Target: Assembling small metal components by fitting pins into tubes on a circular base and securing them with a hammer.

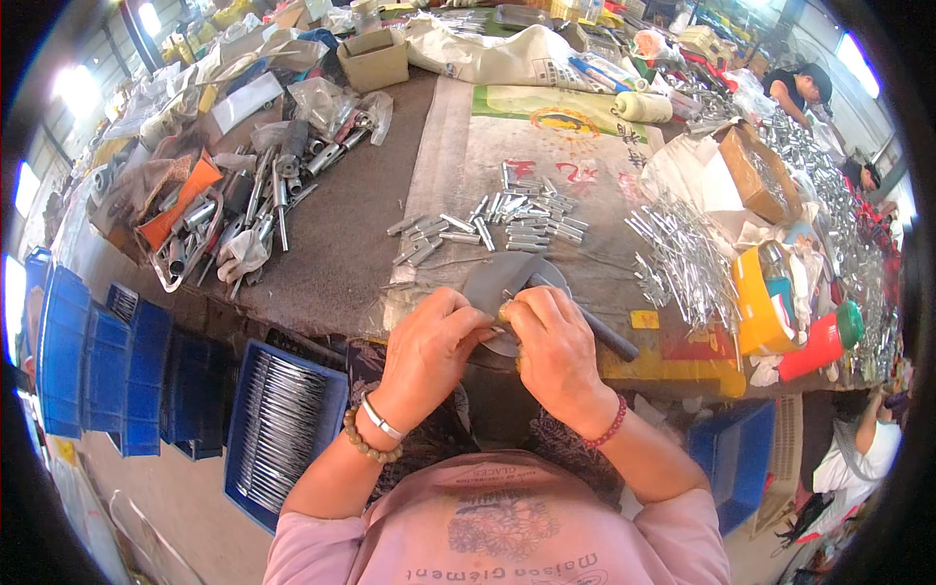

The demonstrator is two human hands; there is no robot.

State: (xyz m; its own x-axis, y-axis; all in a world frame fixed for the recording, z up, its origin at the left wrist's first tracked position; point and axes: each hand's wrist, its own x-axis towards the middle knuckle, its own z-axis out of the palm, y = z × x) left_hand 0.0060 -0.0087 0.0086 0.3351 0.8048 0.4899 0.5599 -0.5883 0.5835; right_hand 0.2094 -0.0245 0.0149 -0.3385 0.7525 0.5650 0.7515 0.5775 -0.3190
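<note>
Both of my hands are pinched together over the near edge of the counter (361, 234): the left hand (429, 351) has its fingers curled in a closed grip against a small brass-coloured piece (505, 312), and the right hand (558, 353) closes on the same piece from the other side, thumbs nearly touching. How much of the piece each hand covers I cannot tell, since only a sliver of it shows between the fingers. Just behind my hands a hammer (546, 292) lies on a round metal block (507, 341), its flat grey head toward the counter's middle and its dark handle running out to the right past my right hand. Farther back from the hammer, a scatter of short silver tubes (517, 222) lies on a printed woven sack (546, 146) spread over the counter. Right of the hammer sits a heap of thin metal rods (682, 263), and beyond that a yellow container (760, 302) and a red bottle with a green cap (824, 341). Left of the hammer, well apart, a pile of larger metal fittings (244, 210) rests beside an orange cloth (180, 200). Below the counter's edge, left of my left hand, a blue crate (283, 424) holds long silvery rods.
</note>
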